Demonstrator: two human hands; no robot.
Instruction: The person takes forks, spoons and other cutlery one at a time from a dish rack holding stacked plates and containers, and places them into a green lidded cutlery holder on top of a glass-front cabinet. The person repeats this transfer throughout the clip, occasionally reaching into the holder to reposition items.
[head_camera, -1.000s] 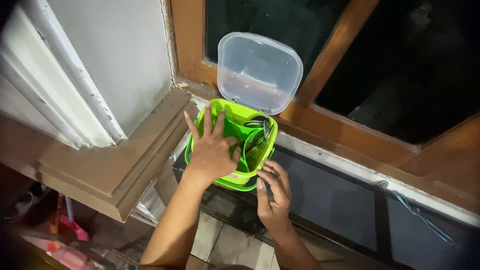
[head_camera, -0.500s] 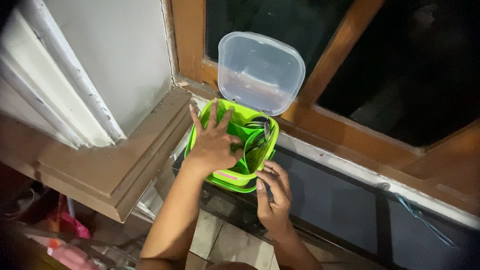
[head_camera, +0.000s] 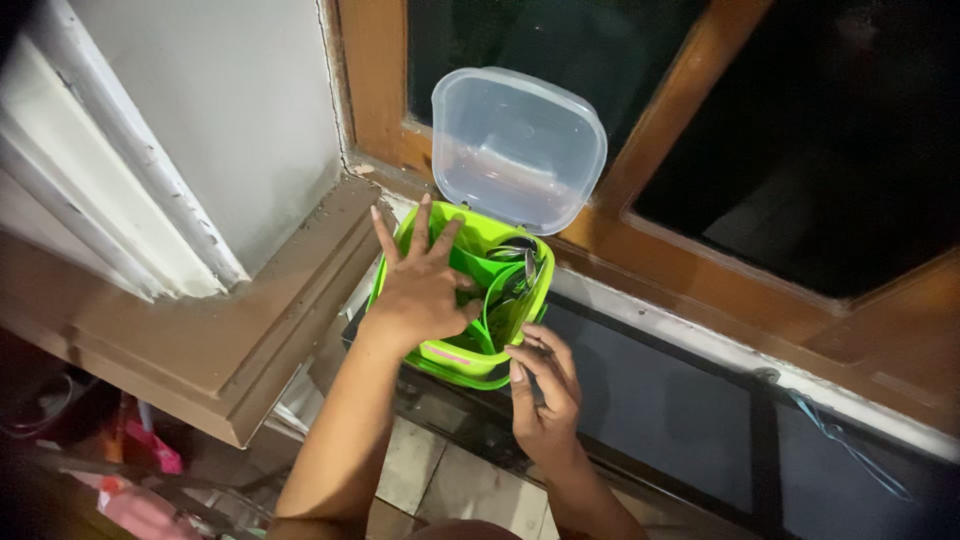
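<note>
A wooden window frame (head_camera: 690, 150) is filling the upper right of the frame, and below it, at centre, a bright green plastic box (head_camera: 470, 300) is sitting on the ledge with its clear hinged lid (head_camera: 520, 150) standing open. The left hand (head_camera: 420, 285) is lying flat with fingers spread over the box's left half, while the right hand (head_camera: 545, 385) is curling loosely at its lower right corner, gripping nothing I can make out. The box is looking light, stiff and rather slick, so its 2 side walls below the rim are probably offering the best hold.

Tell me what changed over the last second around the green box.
Almost nothing. The left hand stays spread flat over the green box, shifting only slightly. The right hand keeps its grip at the box's near right corner. The clear lid remains tipped open against the wooden window frame.
</note>
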